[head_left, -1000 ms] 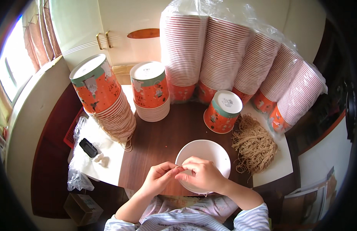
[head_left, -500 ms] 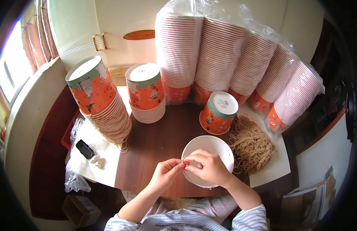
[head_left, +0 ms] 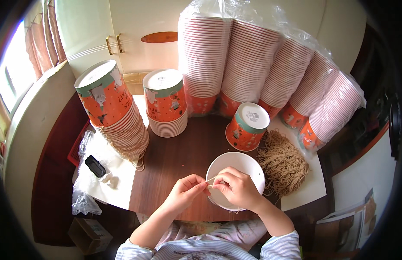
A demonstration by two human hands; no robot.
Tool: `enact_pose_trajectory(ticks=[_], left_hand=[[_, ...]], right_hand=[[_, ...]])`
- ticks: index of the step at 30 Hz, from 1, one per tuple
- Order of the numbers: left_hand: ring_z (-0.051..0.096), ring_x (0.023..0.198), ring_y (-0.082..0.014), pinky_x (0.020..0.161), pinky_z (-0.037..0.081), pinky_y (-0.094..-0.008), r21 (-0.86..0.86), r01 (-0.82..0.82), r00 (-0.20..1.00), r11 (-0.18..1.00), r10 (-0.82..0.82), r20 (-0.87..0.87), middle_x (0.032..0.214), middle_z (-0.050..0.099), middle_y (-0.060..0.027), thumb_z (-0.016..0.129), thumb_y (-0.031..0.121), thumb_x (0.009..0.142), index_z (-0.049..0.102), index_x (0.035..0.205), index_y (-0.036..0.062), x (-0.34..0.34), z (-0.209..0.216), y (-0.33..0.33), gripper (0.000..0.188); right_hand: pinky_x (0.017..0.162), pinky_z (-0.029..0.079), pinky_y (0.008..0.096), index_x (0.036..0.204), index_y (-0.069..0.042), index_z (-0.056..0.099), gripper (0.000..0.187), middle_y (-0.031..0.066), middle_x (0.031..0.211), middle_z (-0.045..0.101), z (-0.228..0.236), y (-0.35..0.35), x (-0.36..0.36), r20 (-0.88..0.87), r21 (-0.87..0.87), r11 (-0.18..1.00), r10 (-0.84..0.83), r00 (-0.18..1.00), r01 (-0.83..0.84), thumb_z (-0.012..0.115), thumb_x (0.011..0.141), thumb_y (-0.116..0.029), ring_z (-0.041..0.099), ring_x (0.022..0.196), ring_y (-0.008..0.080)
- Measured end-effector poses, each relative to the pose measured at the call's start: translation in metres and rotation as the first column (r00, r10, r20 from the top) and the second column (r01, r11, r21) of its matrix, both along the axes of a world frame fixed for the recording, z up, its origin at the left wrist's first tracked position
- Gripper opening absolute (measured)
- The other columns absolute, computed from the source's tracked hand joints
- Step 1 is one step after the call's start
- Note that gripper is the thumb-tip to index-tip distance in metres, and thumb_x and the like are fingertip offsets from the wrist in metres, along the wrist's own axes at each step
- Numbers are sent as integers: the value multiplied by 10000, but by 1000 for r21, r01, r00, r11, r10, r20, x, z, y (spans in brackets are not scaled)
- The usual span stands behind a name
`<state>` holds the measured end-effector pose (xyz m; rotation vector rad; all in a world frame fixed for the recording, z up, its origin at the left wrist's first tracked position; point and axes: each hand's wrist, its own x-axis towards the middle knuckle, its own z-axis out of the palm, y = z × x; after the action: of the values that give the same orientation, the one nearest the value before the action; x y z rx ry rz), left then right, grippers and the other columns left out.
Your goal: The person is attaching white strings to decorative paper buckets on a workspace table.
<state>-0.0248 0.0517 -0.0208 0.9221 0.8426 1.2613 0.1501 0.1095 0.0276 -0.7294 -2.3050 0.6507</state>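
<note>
An open paper bucket (head_left: 256, 173) stands at the near side of the table (head_left: 162, 173). The left hand (head_left: 188, 190) is just left of this bucket, the right hand (head_left: 239, 186) over it, a cord strand (head_left: 212, 179) between them. Directly behind the bucket is an upside-down bucket (head_left: 245, 133); right of it, a cord heap (head_left: 283, 167). Farther behind stand bagged bucket stacks (head_left: 248, 60), reaching rightward. Behind and left is a short bucket stack (head_left: 166, 104); farther left, a tall bucket stack (head_left: 108, 97). Well left lie a small tray (head_left: 95, 166) and plastic bag (head_left: 83, 193).
</note>
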Motion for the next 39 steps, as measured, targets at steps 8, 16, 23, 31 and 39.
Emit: enact_pose_trajectory(ticks=[8, 16, 23, 31, 39], left_hand=[[571, 799, -91, 751, 456, -232, 9, 58, 998, 998, -58, 32, 848, 604, -39, 538, 65, 878, 544, 895, 3, -9, -3, 7, 64], [575, 813, -77, 693, 473, -226, 154, 52, 959, 987, -6, -285, 829, 588, -30, 578, 77, 861, 501, 907, 4, -9, 7, 5, 115], [622, 774, -133, 686, 484, -260, 185, -5, 870, 983, 96, -485, 792, 636, -113, 575, 136, 864, 451, 967, -15, -3, 21, 2, 221], [624, 772, -131, 672, 477, -252, 155, -13, 885, 988, 84, -458, 797, 646, -119, 547, 114, 856, 441, 997, -13, -5, 9, 0, 218], [566, 754, -87, 636, 457, -235, 154, 2, 900, 988, 66, -431, 871, 624, -72, 583, 56, 777, 539, 975, 3, -12, 4, -4, 210]], right_hand=[[620, 475, 321, 756, -95, 592, 116, 25, 779, 563, 1, -27, -6, 73, 63, 993, 100, 992, -105, 694, 719, -136, 575, 722, 204], [620, 497, 312, 806, -57, 641, 144, 62, 805, 601, -7, -10, -7, -11, 49, 999, -21, 1000, 21, 716, 697, -113, 602, 710, 220], [608, 497, 299, 764, -56, 658, 130, 59, 749, 608, -9, -12, -8, 14, 161, 983, -95, 995, 91, 716, 648, -49, 602, 683, 216], [547, 477, 278, 734, -47, 653, 101, 60, 715, 601, -13, -9, -7, -21, 30, 996, -83, 996, 84, 712, 654, -30, 594, 628, 184], [479, 409, 242, 760, -64, 663, 63, 28, 703, 588, -9, -6, -4, -65, -236, 971, -63, 996, 46, 693, 706, -77, 530, 549, 114]])
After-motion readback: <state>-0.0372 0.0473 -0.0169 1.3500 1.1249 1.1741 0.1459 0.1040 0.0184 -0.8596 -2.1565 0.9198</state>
